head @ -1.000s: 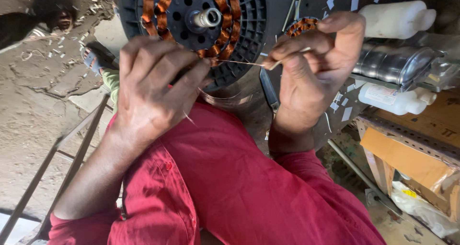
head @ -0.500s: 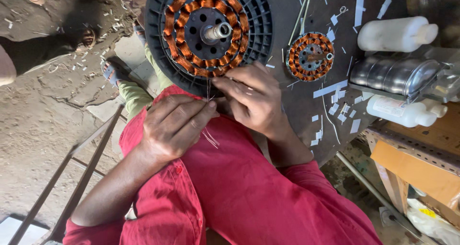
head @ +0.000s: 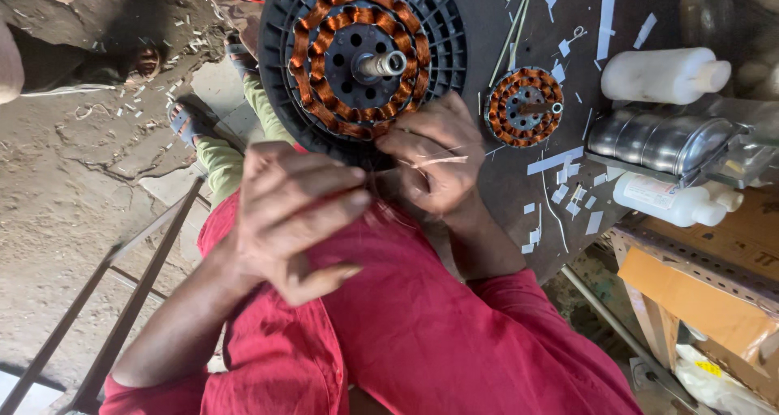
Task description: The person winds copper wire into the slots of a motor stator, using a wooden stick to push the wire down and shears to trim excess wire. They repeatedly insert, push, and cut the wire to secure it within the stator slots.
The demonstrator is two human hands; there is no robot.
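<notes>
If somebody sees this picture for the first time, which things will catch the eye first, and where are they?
First the big round motor stator with bright copper coils, at the top centre. Just below it, the left hand and right hand pinch thin copper wire over the red clothing. A smaller copper-wound stator lies to the right on the dark board.

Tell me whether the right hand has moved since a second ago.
Yes. The right hand has shifted left, away from the small copper stator, and now sits just below the large winding.

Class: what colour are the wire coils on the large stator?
Copper-orange coils, head view.
</notes>
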